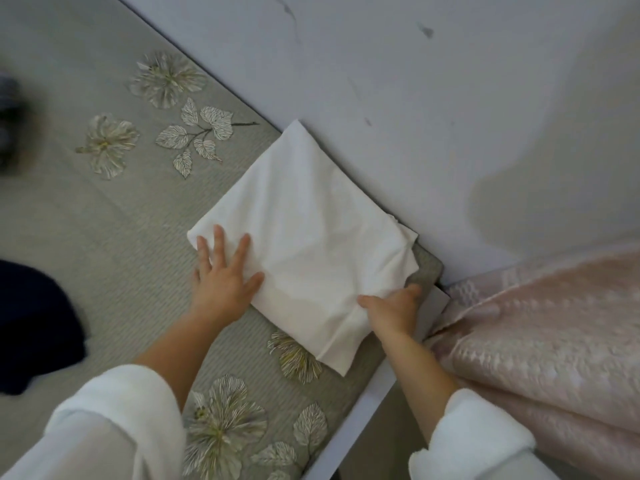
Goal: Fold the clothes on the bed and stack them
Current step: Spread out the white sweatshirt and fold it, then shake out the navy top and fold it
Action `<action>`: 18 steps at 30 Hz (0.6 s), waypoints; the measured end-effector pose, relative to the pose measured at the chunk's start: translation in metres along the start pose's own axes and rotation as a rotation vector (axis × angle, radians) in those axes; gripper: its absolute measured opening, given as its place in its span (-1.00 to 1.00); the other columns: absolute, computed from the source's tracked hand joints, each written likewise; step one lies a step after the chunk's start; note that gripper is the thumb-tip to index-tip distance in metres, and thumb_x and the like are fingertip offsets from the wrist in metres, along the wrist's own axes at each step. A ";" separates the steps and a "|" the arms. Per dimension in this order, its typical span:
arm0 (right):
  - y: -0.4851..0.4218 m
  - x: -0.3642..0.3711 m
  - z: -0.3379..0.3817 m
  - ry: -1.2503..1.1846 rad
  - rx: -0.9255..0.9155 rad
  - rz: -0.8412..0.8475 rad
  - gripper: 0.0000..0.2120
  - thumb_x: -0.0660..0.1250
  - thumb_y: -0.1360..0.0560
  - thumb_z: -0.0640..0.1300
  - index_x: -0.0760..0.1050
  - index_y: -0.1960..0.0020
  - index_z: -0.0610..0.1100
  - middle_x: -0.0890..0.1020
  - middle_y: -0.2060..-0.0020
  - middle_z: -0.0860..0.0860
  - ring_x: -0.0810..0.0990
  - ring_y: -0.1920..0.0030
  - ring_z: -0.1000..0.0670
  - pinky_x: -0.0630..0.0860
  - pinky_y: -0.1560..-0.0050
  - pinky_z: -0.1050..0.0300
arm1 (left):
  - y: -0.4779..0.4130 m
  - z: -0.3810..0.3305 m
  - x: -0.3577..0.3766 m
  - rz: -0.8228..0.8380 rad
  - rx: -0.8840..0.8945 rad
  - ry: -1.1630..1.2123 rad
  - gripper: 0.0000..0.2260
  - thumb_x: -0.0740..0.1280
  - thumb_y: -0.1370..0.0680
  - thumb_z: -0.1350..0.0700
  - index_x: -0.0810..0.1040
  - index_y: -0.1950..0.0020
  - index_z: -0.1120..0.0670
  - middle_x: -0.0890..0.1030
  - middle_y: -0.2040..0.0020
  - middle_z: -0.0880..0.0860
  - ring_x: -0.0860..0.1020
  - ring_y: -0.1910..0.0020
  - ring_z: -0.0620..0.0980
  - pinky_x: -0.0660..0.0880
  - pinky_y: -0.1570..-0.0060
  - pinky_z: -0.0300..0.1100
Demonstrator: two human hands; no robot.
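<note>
Head view: what is the white piece like?
– It is a folded white garment (304, 244), thin and soft, lightly creased, roughly a rectangle with one loose corner at the near end.

Where does it lie, and which way does it run?
– On the corner of the bed (104, 237), against the pale wall (381, 64). Its long axis follows the wall, from far left to near right. The bed cover is ribbed grey-green with flowers and veined leaves.

And the hands?
– They are apart, in fluffy white sleeves (114, 420). The left hand (225, 271) lies flat with spread fingers on the left corner. The right hand (394, 306) is curled round the near right edge, thumb on top.

Anything else?
– Glossy pink textured fabric (536, 341) on the right and a dark navy cloth (34, 323) on the left.
</note>
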State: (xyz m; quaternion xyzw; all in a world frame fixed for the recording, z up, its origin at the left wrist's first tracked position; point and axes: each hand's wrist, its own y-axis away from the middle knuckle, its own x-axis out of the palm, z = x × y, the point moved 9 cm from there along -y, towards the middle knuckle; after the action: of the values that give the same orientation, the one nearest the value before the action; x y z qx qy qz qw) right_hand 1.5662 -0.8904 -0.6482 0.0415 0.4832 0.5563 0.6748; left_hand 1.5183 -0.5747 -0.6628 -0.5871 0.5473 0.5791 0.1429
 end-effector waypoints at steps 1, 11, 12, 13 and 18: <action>0.004 -0.005 0.009 0.142 -0.070 -0.058 -0.15 0.54 -0.29 -0.19 0.13 -0.43 -0.24 0.35 -0.31 -0.21 0.43 -0.22 -0.23 0.45 -0.12 0.01 | -0.001 0.000 -0.001 0.028 -0.001 0.005 -0.34 0.20 -0.56 -0.20 -0.08 -0.55 -0.19 -0.35 -0.54 0.02 -0.34 -0.50 0.16 -0.04 -0.43 0.24; 0.119 0.079 0.062 0.711 -0.781 0.176 -0.44 0.38 -0.44 -0.09 0.27 -0.38 -0.12 0.24 -0.38 -0.04 0.17 -0.37 -0.09 0.20 -0.30 -0.02 | 0.100 0.048 -0.026 -0.153 -0.116 0.368 -0.40 0.22 -0.60 0.10 0.01 -0.56 0.06 -0.03 -0.57 0.16 0.05 -0.52 0.14 0.09 -0.44 0.06; 0.137 0.095 0.059 0.753 -0.828 0.228 -0.45 0.37 -0.46 -0.08 0.27 -0.38 -0.11 0.24 -0.38 -0.04 0.17 -0.38 -0.09 0.19 -0.30 -0.01 | 0.118 0.062 -0.021 -0.150 -0.147 0.398 -0.41 0.21 -0.60 0.11 0.02 -0.56 0.06 -0.03 -0.57 0.16 0.04 -0.52 0.12 0.07 -0.45 0.02; 0.155 0.111 0.055 0.795 -0.874 0.277 -0.46 0.36 -0.47 -0.06 0.27 -0.38 -0.11 0.24 -0.37 -0.04 0.17 -0.37 -0.08 0.19 -0.30 0.00 | 0.136 0.078 -0.016 -0.148 -0.176 0.427 -0.42 0.20 -0.60 0.11 0.02 -0.57 0.06 -0.03 -0.57 0.15 0.04 -0.52 0.10 0.05 -0.45 -0.01; 0.255 0.187 0.026 1.038 -1.072 0.421 -0.48 0.31 -0.49 0.03 0.27 -0.39 -0.06 0.26 -0.37 -0.04 0.18 -0.40 -0.07 0.16 -0.32 0.01 | 0.227 0.191 0.005 -0.141 -0.371 0.514 -0.44 0.16 -0.62 0.10 0.00 -0.57 0.06 0.00 -0.57 0.12 0.02 -0.53 0.06 0.04 -0.46 -0.07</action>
State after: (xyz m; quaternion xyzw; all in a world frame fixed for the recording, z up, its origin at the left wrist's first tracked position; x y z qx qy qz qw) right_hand 1.3873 -0.6341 -0.5967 -0.4658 0.3841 0.7788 0.1700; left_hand 1.2332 -0.5058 -0.6168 -0.7667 0.4085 0.4904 -0.0697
